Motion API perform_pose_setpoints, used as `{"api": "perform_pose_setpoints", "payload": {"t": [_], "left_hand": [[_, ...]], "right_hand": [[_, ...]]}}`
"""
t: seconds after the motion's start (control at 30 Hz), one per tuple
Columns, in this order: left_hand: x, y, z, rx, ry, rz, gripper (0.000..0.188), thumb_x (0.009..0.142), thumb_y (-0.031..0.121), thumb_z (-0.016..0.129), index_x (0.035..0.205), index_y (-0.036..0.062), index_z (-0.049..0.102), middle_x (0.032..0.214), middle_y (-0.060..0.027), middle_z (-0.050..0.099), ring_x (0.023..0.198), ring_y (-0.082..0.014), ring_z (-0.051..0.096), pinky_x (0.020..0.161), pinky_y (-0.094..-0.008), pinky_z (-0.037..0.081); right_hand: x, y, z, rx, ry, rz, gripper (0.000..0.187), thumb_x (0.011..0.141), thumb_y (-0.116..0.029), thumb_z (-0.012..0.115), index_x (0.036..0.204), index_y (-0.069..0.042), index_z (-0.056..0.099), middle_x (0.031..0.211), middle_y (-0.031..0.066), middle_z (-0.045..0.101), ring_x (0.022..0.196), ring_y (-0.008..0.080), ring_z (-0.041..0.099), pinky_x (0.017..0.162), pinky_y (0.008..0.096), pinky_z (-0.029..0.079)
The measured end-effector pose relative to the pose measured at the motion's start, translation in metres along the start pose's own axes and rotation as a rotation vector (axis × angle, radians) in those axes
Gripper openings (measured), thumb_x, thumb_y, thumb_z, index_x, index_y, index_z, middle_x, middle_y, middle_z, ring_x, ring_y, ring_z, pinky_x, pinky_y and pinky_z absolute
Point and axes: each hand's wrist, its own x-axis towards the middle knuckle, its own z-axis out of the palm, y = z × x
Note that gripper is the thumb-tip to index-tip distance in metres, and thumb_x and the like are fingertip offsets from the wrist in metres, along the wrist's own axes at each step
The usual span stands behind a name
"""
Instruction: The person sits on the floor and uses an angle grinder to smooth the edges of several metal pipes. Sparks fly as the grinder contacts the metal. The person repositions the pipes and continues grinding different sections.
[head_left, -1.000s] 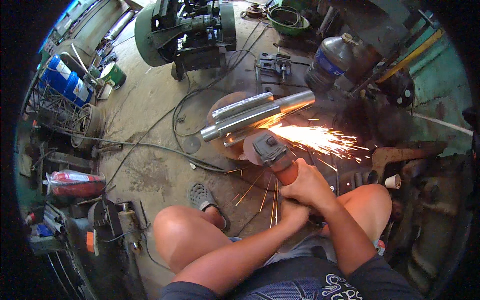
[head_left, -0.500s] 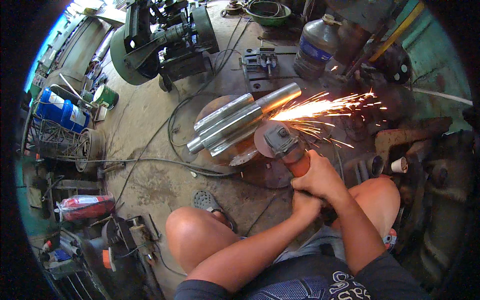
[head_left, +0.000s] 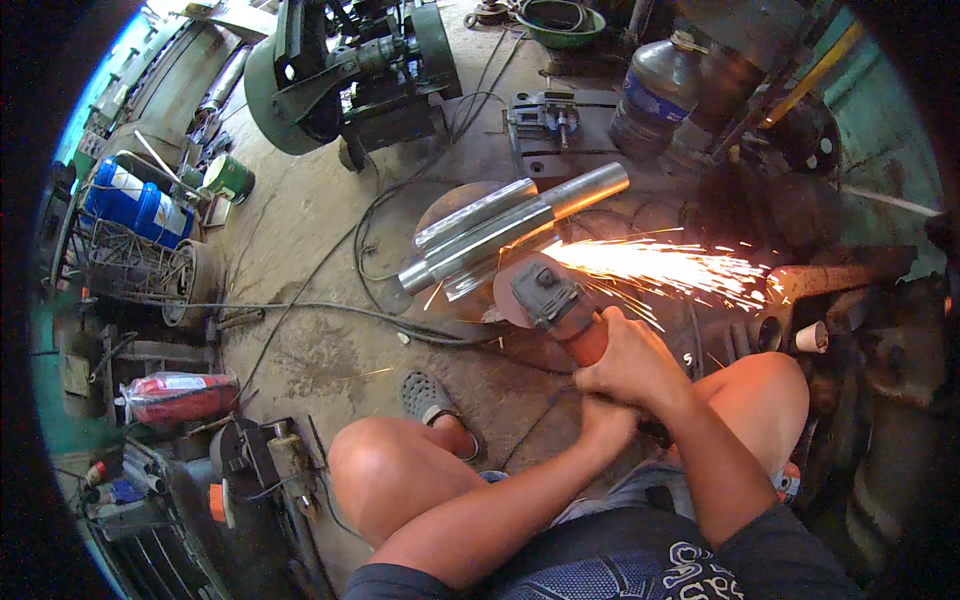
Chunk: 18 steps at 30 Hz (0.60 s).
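I hold an orange and grey angle grinder (head_left: 583, 335) with both hands. My right hand (head_left: 632, 362) is closed around its orange body, behind the grey head. Just below it, my left hand (head_left: 608, 418) is wrapped around the rear part of the grinder, its fingers mostly hidden. The grinder's disc (head_left: 512, 290) meets the lower edge of a shiny ribbed steel shaft (head_left: 490, 240), which lies tilted on a round, rusty support. Bright sparks (head_left: 660, 268) spray rightward from the contact.
Cables (head_left: 370, 235) loop across the floor left of the shaft. Beyond it stand a vise (head_left: 555, 115), a large plastic bottle (head_left: 655, 95) and a wheeled machine (head_left: 350, 80). Blue buckets (head_left: 140, 205) and a red fire extinguisher (head_left: 180, 397) are at left. Rusty metal parts (head_left: 815, 285) crowd the right.
The disc has shifted toward the near left end along the shaft's lower edge. Sparks now fly lower and more level to the right. The whole view has moved slightly; both hands keep their grip.
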Motion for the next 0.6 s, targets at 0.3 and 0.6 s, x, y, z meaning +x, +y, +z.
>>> {"api": "perform_pose_setpoints", "payload": {"t": [0.3, 0.6], "left_hand": [[-0.030, 0.002, -0.036, 0.122, 0.161, 0.115, 0.050, 0.091, 0.028, 0.074, 0.131, 0.0018, 0.059, 0.125, -0.0115, 0.067, 0.114, -0.0219, 0.064, 0.093, -0.0417, 0.053], [-0.025, -0.018, -0.053, 0.181, 0.222, 0.125, 0.053, 0.087, 0.024, 0.077, 0.131, 0.0016, 0.059, 0.122, -0.0106, 0.068, 0.113, -0.0224, 0.065, 0.094, -0.0407, 0.053]], "right_hand": [[-0.010, -0.045, 0.020, -0.089, -0.091, -0.056, 0.061, 0.067, -0.032, 0.081, 0.108, 0.004, 0.055, 0.102, 0.0309, 0.071, 0.100, 0.0479, 0.070, 0.091, 0.0518, 0.056], [-0.010, -0.067, 0.030, -0.132, -0.185, -0.080, 0.062, 0.069, -0.032, 0.079, 0.113, 0.005, 0.055, 0.103, 0.0306, 0.072, 0.099, 0.0449, 0.072, 0.088, 0.0502, 0.058]]}}
